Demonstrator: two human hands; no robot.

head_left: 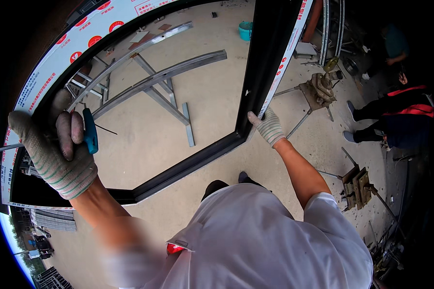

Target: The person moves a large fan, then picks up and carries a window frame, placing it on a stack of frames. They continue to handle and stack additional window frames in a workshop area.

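A large black metal frame (193,161) stands in front of me, its faces partly covered by white protective film (94,36) with red print. My left hand (62,154), in a knitted glove with green stripes, is closed at the frame's left side. A teal-handled tool (89,132) sits against its curled fingers; a thin metal rod (7,148) sticks out on the hand's other side. Whether rod and handle are one piece is hidden. My right hand (269,126), gloved alike, grips the frame's right side near the lower corner, thumb on the black face.
Beyond the frame stand grey steel trestles (164,77) and a teal bucket (245,31). To the right are metal stands with rusty heads (318,91) (356,188). People (390,113) are at the far right. Stacked metal bars (55,219) lie at lower left.
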